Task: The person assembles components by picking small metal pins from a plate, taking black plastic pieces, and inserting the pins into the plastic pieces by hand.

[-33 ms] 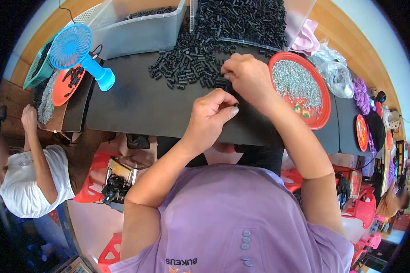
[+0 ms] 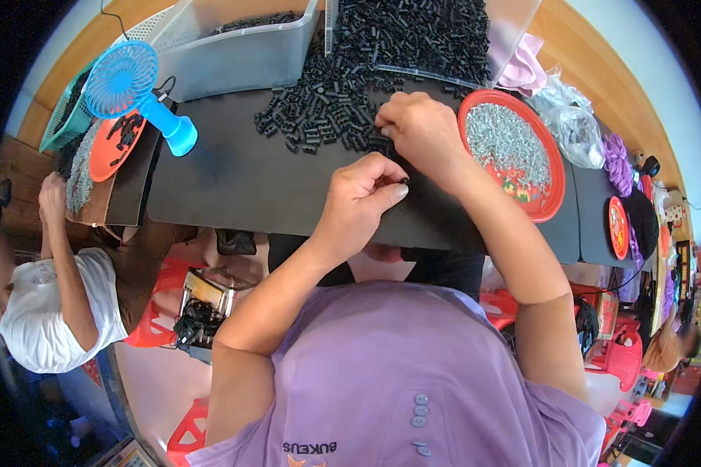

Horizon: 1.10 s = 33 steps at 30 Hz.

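My left hand (image 2: 358, 201) is closed in a pinch over the table's front part, thumb against forefinger. A small black plastic piece (image 2: 403, 181) shows at its fingertips. Just beyond it, my right hand (image 2: 427, 134) is also pinched, at the near edge of a heap of small black plastic pieces (image 2: 319, 113). Whatever its fingers hold is hidden. Right beside that hand stands a round red tray (image 2: 551, 204) with many small silvery metal parts (image 2: 506, 144).
The heap spills from a clear bin (image 2: 514, 58) at the back. Another translucent bin (image 2: 241, 70) and a blue fan (image 2: 160, 117) stand left on the black table (image 2: 218, 171). A co-worker (image 2: 62, 303) sits at the left. Plastic bags (image 2: 568, 128) lie at the right.
My right hand has shifted very slightly left. My left hand keeps its pinch in place. The co-worker's hand at the left has moved a little.
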Available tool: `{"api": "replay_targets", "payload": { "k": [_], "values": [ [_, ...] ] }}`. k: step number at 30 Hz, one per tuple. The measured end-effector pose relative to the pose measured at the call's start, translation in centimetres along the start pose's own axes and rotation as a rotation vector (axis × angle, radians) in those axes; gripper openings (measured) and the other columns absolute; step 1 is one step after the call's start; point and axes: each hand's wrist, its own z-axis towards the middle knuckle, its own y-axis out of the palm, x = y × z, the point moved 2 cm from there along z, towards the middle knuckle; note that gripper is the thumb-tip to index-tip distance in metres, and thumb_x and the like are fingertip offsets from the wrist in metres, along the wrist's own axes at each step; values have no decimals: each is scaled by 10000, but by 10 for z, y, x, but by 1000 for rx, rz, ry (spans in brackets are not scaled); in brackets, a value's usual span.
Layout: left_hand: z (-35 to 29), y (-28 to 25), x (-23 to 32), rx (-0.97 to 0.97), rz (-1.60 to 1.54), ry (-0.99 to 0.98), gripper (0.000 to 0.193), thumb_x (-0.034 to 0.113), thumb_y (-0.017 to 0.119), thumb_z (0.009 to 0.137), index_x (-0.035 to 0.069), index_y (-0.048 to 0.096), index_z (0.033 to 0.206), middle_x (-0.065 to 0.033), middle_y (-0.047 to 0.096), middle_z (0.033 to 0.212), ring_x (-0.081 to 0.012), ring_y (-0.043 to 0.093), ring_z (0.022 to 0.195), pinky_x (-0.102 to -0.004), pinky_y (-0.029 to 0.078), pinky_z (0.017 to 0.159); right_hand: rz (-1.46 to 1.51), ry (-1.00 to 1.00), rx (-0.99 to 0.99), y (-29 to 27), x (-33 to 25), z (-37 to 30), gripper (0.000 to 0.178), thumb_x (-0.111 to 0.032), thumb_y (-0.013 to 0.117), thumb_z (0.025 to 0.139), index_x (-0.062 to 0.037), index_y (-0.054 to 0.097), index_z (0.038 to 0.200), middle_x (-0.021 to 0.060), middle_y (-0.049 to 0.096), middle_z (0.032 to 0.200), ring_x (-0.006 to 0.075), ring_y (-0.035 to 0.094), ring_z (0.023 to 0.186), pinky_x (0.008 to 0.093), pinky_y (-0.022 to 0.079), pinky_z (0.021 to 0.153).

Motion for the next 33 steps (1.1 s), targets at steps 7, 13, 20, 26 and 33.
{"api": "replay_targets", "payload": {
  "k": [7, 13, 20, 26, 33],
  "values": [
    [2, -6, -4, -1, -113, 10, 76, 41, 644, 842, 5, 656, 907, 0, 603, 734, -42, 472, 565, -193, 366, 494, -29, -109, -83, 14, 7, 10, 84, -102, 670, 728, -75, 664, 807, 83, 654, 823, 314, 623, 834, 439, 498, 721],
    [4, -11, -7, 38, -270, -79, 128, 53, 646, 840, -37, 660, 929, -78, 659, 775, -85, 544, 573, -201, 399, 466, -37, -80, -133, 8, 2, 7, 120, -89, 666, 708, -55, 675, 822, 122, 671, 845, 325, 630, 857, 440, 487, 755],
    [5, -9, -6, 50, -229, -88, 123, 44, 648, 842, -38, 655, 933, -81, 656, 776, -93, 553, 585, -202, 411, 465, -10, -76, -145, 13, 5, 4, 69, -124, 673, 745, -70, 655, 785, 84, 650, 861, 290, 621, 883, 419, 472, 762],
    [4, -7, -6, 75, -263, -77, 128, 59, 651, 864, -32, 643, 953, -80, 652, 798, -91, 558, 603, -198, 418, 467, -89, -86, -111, 20, 9, 4, 77, -135, 662, 762, -80, 649, 814, 88, 642, 857, 307, 620, 880, 430, 474, 759],
    [4, -8, -6, 102, -370, -84, 141, 82, 659, 873, -27, 631, 956, -80, 644, 816, -100, 553, 634, -207, 430, 460, 496, 91, 35, -21, 8, -4, 116, -104, 652, 836, -29, 653, 925, 66, 630, 831, 174, 589, 746, 301, 468, 682]
  ]
}}
